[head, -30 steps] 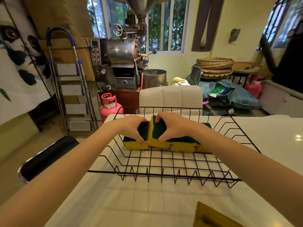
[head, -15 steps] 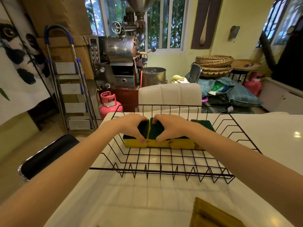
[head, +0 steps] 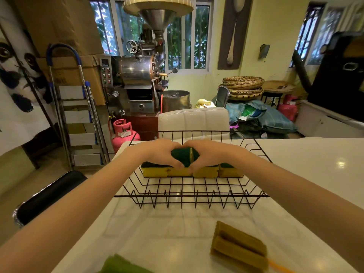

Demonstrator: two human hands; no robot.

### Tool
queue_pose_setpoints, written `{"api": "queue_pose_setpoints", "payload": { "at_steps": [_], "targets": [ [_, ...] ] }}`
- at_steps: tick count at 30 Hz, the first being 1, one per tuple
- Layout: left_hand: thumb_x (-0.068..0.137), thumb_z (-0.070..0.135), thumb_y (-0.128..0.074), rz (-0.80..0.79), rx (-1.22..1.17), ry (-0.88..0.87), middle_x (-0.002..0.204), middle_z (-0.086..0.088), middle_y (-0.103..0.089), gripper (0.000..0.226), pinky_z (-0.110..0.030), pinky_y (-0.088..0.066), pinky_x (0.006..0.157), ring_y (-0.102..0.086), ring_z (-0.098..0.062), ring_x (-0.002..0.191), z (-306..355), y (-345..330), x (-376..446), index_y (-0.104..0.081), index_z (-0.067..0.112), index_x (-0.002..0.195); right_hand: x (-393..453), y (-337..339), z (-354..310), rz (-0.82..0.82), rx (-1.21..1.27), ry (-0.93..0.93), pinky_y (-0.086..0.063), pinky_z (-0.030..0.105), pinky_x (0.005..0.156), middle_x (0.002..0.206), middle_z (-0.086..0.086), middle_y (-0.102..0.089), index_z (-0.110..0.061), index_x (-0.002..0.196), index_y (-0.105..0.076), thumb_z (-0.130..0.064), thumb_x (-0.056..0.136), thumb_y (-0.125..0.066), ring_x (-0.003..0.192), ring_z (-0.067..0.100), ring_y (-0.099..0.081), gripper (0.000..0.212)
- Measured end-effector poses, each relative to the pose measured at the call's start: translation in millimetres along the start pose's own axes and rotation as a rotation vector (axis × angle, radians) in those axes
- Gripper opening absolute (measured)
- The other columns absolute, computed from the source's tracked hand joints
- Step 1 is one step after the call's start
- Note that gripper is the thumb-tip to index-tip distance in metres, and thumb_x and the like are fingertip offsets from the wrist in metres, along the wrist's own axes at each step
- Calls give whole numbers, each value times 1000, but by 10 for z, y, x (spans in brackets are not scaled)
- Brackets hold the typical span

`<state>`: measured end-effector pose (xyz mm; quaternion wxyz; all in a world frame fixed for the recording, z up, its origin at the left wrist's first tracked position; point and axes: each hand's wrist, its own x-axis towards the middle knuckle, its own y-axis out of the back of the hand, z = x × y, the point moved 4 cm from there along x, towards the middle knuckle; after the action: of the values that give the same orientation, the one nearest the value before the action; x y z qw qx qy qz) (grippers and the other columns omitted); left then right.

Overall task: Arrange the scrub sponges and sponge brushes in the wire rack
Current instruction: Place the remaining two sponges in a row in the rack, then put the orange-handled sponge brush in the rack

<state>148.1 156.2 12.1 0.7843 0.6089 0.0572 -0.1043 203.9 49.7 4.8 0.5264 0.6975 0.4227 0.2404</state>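
Both hands, left hand (head: 161, 154) and right hand (head: 208, 154), clasp scrub sponges (head: 182, 171), fingertips pressing them together to straighten the row in the wire rack (head: 189, 197).

No text, brand or number can be read. The white label on the pink gas cylinder (head: 123, 133) and the roaster's control panel (head: 105, 70) are too blurred to make out.

Pink gas cylinder (head: 123, 133), stepladder (head: 76, 117)
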Motion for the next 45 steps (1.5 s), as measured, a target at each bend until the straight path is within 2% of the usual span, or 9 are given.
{"api": "queue_pose_setpoints", "payload": {
  "at_steps": [5, 9, 14, 21, 27, 31, 37, 40, 45],
  "targets": [
    [80, 38, -59, 119, -104, -181, 141, -1, -42, 65, -31, -31, 105, -39, -18, 127, 553, 2, -318, -30, 23, 137, -597, 149, -34, 90, 105, -25, -42, 29, 92, 136, 6, -47, -21, 137, -28, -30, 76, -69, 117, 19, -47, 74],
    [79, 40, -60, 182, -139, -314, 141, 6, -35, 71, -23, -29, 102, -36, -6, 120, 934, -114, -496, -24, 25, 138, -1066, 166, -46, 201, 184, -41, -37, 23, 89, 138, 2, -47, -22, 139, -26, -26, 76, -70, 118, 13, -45, 77],
    [73, 53, -60, 137, -44, -372, 155, 10, -3, 92, -35, -21, 115, -13, -11, 140, 1258, -360, -577, -1, 35, 141, -1674, 48, 68, 325, 210, -92, -35, 15, 88, 140, -3, -42, -28, 139, -22, -30, 76, -70, 115, 6, -42, 79],
    [73, 57, -58, -9, 84, -516, 152, 23, 9, 92, -20, -13, 107, -5, -1, 138, 1602, -789, -799, 7, 45, 137, -2463, -289, 322, 464, 299, -203, -34, 31, 107, 148, -7, -30, -30, 142, -19, -32, 71, -75, 131, 8, -34, 90],
    [76, 53, -57, -84, 194, -463, 154, 15, -4, 86, -25, -19, 110, -16, -8, 138, 1631, -967, -766, -3, 37, 141, -2779, -665, 460, 198, 170, -298, -33, 23, 103, 132, -11, -41, -31, 128, -41, -34, 71, -73, 120, 5, -39, 66],
    [76, 50, -59, -116, 243, -426, 149, 12, -22, 78, -29, -29, 108, -30, -10, 131, 1587, -1005, -730, -15, 36, 139, -2844, -759, 484, 98, 153, -346, -38, 10, 74, 110, -12, -47, -31, 119, -50, -32, 73, -70, 103, 8, -49, 50],
    [80, 43, -58, -119, 276, -399, 132, 7, -47, 59, -30, -41, 99, -44, -13, 115, 1570, -1010, -685, -32, 33, 132, -2777, -740, 490, 44, 103, -356, -45, 28, 70, 94, -1, -62, -23, 104, -61, -20, 78, -61, 87, 17, -57, 26],
    [80, 40, -58, -105, 279, -397, 128, 5, -51, 54, -29, -42, 96, -46, -13, 111, 1572, -965, -673, -38, 31, 129, -2728, -687, 501, 22, 83, -358, -45, 30, 67, 83, -5, -61, -23, 96, -65, -18, 78, -59, 72, 11, -54, 19],
    [81, 41, -57, -20, 303, -400, 124, 6, -54, 52, -20, -41, 88, -49, -10, 106, 1576, -753, -706, -41, 28, 129, -2630, -452, 443, 68, 39, -321, -48, 33, 72, 85, -4, -63, -23, 95, -66, -19, 79, -61, 85, 15, -60, 18]
  ]
}}
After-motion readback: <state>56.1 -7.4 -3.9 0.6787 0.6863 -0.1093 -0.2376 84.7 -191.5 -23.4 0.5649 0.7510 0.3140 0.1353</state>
